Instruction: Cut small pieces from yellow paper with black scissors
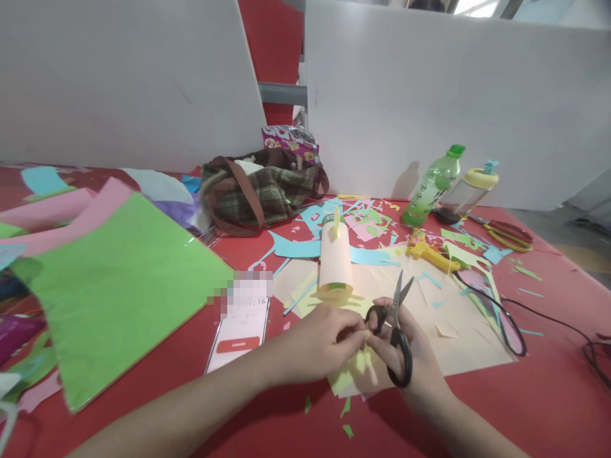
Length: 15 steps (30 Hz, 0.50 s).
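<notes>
A person's two bare hands met low in the middle of a red table (548, 407) strewn with paper scraps. The right hand (410, 362) had its fingers through the black handles of a pair of scissors (396, 337), gripping them closed-fisted; the blades pointed toward twelve o'clock and stood slightly parted. The left hand (319, 340), at nine o'clock of the scissors, pinched a small pale yellow paper piece (356, 369) between thumb and fingertips, its fingers closed on it. The two hands touched over that paper, which hung just below them.

At twelve o'clock of the hands stood an upright peach paper tube (335, 261) on a large cream sheet (468, 337). At nine o'clock lay a phone (238, 334), and beyond it a big green paper sheet (119, 280). A plaid bag (258, 194) sat at eleven o'clock. At two o'clock lay a yellow glue gun (427, 251), a green bottle (432, 187) on its side, and red-handled scissors (508, 234).
</notes>
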Each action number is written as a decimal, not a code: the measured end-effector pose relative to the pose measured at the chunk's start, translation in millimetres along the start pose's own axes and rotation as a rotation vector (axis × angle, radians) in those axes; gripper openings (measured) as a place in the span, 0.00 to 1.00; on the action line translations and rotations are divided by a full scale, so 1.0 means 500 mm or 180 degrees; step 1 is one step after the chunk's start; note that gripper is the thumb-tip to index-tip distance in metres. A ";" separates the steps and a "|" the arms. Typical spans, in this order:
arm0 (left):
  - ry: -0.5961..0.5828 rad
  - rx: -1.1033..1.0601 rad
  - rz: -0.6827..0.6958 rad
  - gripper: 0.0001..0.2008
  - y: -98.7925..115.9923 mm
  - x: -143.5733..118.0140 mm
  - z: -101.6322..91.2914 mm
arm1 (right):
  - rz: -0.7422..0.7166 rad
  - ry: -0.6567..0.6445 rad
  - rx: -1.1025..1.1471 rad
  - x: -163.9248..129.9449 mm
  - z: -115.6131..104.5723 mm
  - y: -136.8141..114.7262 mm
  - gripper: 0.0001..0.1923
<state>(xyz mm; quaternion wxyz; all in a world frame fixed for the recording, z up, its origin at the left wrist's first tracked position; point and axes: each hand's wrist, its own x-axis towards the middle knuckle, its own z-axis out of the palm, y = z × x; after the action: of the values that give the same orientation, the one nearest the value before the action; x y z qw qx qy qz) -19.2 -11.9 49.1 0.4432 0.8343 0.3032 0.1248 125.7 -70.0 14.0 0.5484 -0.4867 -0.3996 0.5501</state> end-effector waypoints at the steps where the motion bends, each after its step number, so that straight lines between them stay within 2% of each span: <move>1: 0.0079 -0.0064 -0.0014 0.11 0.004 -0.001 -0.004 | 0.0041 -0.0072 -0.0005 -0.001 -0.001 0.001 0.17; 6: 0.0570 -0.0543 -0.0095 0.13 0.021 -0.006 -0.029 | 0.0096 -0.0691 0.0134 -0.006 0.000 0.006 0.19; 9: 0.0731 -0.0748 -0.0207 0.11 0.024 -0.007 -0.038 | 0.0132 -0.1000 0.0200 -0.009 0.005 0.002 0.20; 12: 0.0768 -0.0830 -0.0210 0.11 0.024 -0.008 -0.039 | 0.0138 -0.1174 0.0152 -0.011 0.010 -0.005 0.20; 15: 0.0825 -0.0749 -0.0194 0.12 0.024 -0.008 -0.033 | 0.0115 -0.1178 -0.0005 -0.012 0.012 -0.010 0.20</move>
<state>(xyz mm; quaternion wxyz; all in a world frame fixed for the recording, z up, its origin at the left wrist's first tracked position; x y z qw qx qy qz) -25.6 -8.4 68.6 0.4985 0.7440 0.3663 0.2525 120.6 -74.8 20.8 0.4551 -0.3847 -0.4854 0.6397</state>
